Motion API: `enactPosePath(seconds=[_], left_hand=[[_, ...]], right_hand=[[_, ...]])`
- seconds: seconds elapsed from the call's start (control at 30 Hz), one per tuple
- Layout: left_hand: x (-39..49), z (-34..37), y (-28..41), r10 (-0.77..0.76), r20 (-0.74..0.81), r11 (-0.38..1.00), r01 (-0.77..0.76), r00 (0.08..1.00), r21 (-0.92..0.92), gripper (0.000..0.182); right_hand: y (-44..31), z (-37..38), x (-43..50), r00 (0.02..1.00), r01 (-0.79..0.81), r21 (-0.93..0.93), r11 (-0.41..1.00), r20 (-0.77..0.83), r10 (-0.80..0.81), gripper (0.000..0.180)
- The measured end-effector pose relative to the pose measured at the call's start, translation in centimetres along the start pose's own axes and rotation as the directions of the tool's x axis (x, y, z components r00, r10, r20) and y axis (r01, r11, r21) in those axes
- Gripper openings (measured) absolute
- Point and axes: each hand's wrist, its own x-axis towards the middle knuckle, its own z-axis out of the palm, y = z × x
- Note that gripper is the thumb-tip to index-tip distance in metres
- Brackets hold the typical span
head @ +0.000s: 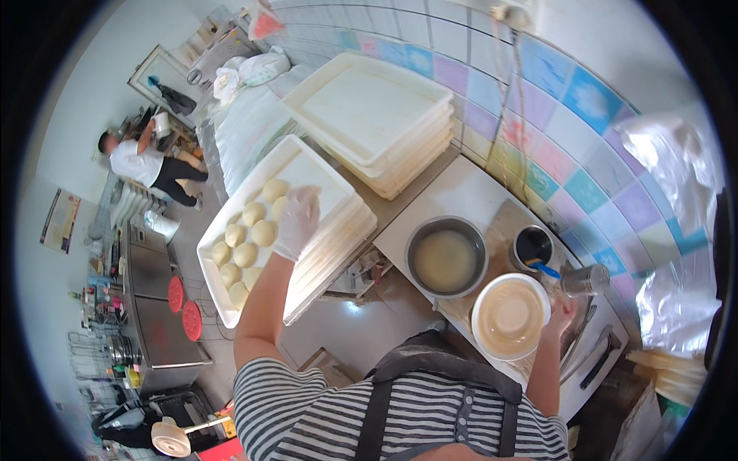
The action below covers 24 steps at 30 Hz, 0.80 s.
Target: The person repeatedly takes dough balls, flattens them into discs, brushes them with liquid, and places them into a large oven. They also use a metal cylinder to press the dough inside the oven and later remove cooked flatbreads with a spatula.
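My left hand, in a thin clear plastic glove, reaches over a white plastic tray. Rows of round, pale dough balls lie in that tray, and the glove covers part of one row. Whether its fingers hold a dough ball is hidden from above. On the right, my right hand grips the rim side of a white bowl with a wet, cream-brown inside. Beside this bowl stand a metal pot of cloudy liquid and a smaller metal cup of dark liquid, with a blue-handled brush at its edge.
More trays are stacked against the tiled wall. A clear jar, tongs and a black-handled tool are near my right hand. Red stools and a steel counter stand left. Another person stands farther off.
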Motion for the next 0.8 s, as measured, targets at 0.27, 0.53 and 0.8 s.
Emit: enactPosePath(seconds=[0.27,0.53,0.8], left_hand=[[-1.8,2.2,-17.5,-0.629,0.401,0.773,0.479,0.666,0.416,0.038],[-5.0,3.3,-12.9,-0.652,0.334,0.628,0.732,0.681,-0.266,0.056],[0.1,0.3,3.4,-0.370,0.398,-0.443,0.217,0.839,-0.870,0.070]], right_hand=[[-11.3,14.6,-2.2,0.915,0.009,-0.417,0.909,0.371,0.161,0.029],[-12.8,13.3,-2.8,0.754,0.643,-0.626,0.442,0.413,-0.511,0.023],[-12.5,6.0,-3.5,0.990,0.141,-0.152,0.978,0.046,-0.135,0.011]])
